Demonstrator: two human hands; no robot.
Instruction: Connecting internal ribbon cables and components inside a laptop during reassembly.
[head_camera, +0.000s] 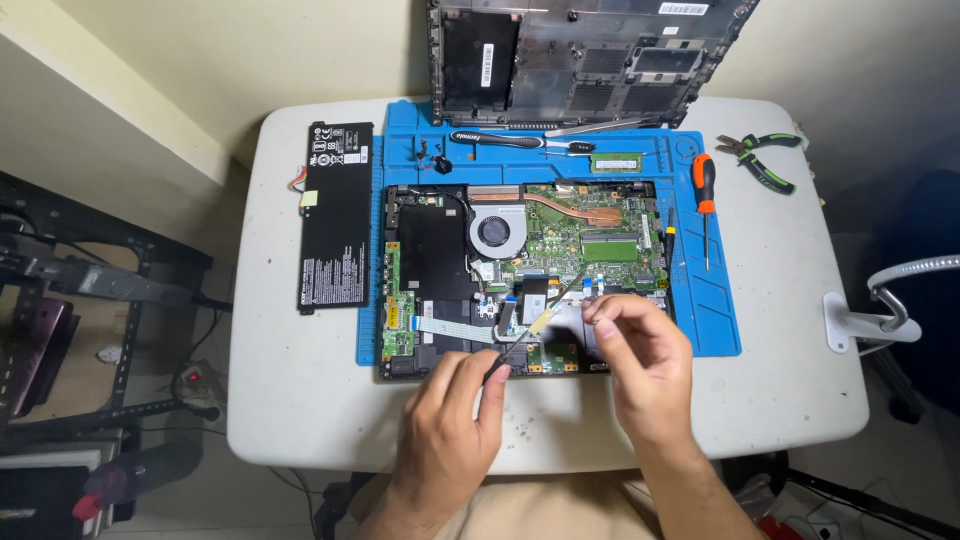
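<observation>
The left hand (450, 415) has its grip closed on a thin black tool (497, 366), pinched between thumb and forefinger, its tip down at the front edge of the opened laptop (520, 275). The right hand (640, 355) pinches a thin dark cable (565, 292) between its fingertips, just above the laptop's front right part. The laptop lies without its bottom cover, showing a green circuit board, a round grey fan (494, 232), a copper pipe and a flat white ribbon cable (450, 328). It rests on a blue rubbery mat (715, 310) with moulded compartments; those along the mat's far edge hold a black-handled tool (495, 138), a small green memory stick (617, 160) and small parts. An orange-handled screwdriver (706, 200) lies on the mat's right side. On the white bench (300, 400), a flat black battery (336, 215) lies left of the mat and green-handled pliers (760, 155) right. The dark plastic bottom cover (590, 60) leans upright against the wall.
</observation>
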